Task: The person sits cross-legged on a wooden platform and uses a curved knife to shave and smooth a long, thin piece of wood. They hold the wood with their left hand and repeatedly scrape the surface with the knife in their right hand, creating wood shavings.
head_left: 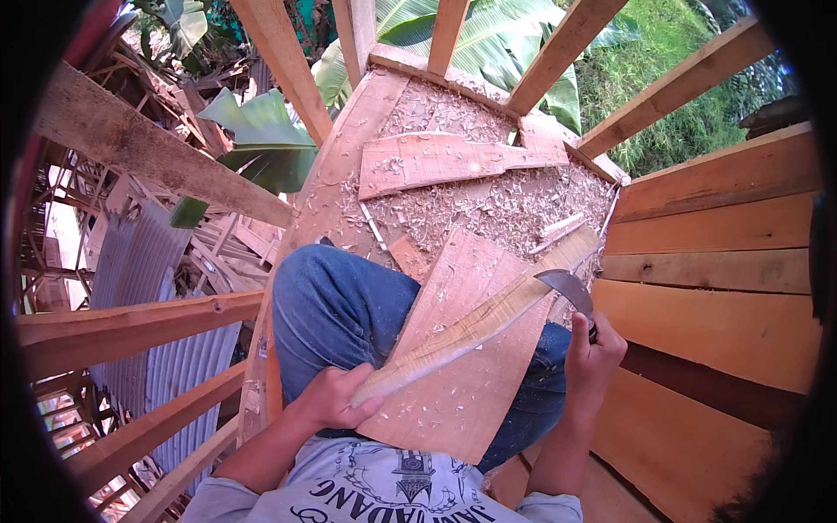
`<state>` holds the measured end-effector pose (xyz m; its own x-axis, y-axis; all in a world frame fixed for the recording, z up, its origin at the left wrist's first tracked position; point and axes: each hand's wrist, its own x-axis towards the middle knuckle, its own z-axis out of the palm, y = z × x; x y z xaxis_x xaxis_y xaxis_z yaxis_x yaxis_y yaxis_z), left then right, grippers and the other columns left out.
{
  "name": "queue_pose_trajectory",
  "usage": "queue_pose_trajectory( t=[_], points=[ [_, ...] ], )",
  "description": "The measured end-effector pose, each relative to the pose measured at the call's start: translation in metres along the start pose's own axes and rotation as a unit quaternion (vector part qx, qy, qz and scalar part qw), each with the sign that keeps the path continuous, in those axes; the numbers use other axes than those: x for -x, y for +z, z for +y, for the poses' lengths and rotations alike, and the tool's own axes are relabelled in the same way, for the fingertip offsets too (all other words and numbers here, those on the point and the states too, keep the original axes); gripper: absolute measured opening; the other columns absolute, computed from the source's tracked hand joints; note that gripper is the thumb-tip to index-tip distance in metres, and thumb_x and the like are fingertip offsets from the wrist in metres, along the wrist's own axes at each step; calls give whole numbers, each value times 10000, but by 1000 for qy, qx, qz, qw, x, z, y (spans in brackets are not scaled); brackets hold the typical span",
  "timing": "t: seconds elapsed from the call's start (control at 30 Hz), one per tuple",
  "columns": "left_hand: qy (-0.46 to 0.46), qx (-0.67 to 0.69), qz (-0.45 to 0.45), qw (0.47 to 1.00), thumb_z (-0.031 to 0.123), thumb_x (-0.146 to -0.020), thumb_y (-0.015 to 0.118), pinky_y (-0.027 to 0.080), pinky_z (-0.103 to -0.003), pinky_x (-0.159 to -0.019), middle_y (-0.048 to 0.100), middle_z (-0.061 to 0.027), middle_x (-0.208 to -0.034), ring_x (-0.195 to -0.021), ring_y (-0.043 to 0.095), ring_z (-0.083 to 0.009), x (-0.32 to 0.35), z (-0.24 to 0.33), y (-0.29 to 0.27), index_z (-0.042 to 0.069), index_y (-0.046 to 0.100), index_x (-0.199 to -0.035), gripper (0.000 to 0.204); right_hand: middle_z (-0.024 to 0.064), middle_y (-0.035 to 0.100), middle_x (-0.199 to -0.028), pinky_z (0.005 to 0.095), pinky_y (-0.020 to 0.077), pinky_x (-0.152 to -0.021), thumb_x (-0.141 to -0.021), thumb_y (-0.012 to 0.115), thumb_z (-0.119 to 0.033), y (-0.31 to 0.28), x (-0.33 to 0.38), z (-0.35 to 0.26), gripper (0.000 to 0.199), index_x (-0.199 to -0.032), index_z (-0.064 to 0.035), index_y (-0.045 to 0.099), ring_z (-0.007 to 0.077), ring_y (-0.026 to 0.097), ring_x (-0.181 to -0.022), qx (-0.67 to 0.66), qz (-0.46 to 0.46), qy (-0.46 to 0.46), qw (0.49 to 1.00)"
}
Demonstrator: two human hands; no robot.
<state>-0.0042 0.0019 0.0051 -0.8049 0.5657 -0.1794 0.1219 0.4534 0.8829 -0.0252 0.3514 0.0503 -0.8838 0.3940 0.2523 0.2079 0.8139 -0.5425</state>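
Note:
My left hand (pixel 333 396) is closed around the near end of a long, slightly curved wooden strip (pixel 462 327). The strip slants up to the right, over a broad flat board (pixel 475 401) that lies across my lap. In my right hand (pixel 595 356) is a knife with a broad curved blade (pixel 565 284), its fingers wrapped round the handle, which is mostly hidden. The blade lies against the upper part of the strip or just over it; which of the two I cannot tell.
Wood shavings (pixel 453 205) cover the plank floor ahead, around a shaped wooden piece (pixel 427 163). Wooden railings (pixel 148 324) stand at the left and far side, and a plank wall (pixel 697 322) at the right. Beyond the left railing are corrugated sheets (pixel 144 288) and banana leaves (pixel 266 144).

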Motion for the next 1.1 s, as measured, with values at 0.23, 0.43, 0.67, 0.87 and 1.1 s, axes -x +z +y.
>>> queue_pose_trajectory(
  t=[0.23, 0.43, 0.67, 0.87, 1.1],
  points=[
    [18, -13, 23, 999, 237, -775, 685, 435, -358, -451, 469, -120, -535, -461, 566, -301, 2, 0, 5, 23, 532, -773, 263, 104, 466, -530, 355, 350, -432, -763, 743, -419, 9, 34, -28, 454, -638, -34, 537, 273, 479, -448, 21, -103, -103, 989],
    [27, -37, 39, 998, 246, -781, 710, 452, -374, -445, 509, -127, -533, -472, 585, -310, -2, 3, 4, 29, 539, -786, 276, 107, 384, -514, 340, 322, -453, -839, 658, -496, 22, 29, -12, 562, -631, -6, 481, 232, 394, -449, 62, -22, -83, 994],
    [36, -52, 34, 997, 270, -779, 718, 464, -386, -445, 538, -140, -538, -489, 600, -319, 3, -1, 3, 25, 547, -800, 300, -2, 240, -573, 316, 207, -478, -965, 528, -433, -39, -12, 37, 556, -637, -20, 351, 117, 249, -537, 30, 108, 112, 987],
    [28, -44, 38, 998, 260, -775, 719, 458, -383, -440, 536, -138, -535, -487, 595, -326, 2, 5, 2, 28, 540, -794, 294, 9, 295, -545, 301, 252, -480, -948, 560, -421, 1, 31, -19, 543, -653, 5, 397, 110, 300, -533, 17, -54, -105, 993],
    [32, -15, 24, 999, 266, -781, 710, 463, -386, -458, 539, -142, -540, -491, 593, -329, 4, 2, -1, 40, 519, -783, 296, 86, 339, -496, 330, 276, -459, -939, 560, -432, -13, -3, 40, 548, -654, 22, 448, 137, 327, -491, -11, 83, 117, 990]
  ],
)
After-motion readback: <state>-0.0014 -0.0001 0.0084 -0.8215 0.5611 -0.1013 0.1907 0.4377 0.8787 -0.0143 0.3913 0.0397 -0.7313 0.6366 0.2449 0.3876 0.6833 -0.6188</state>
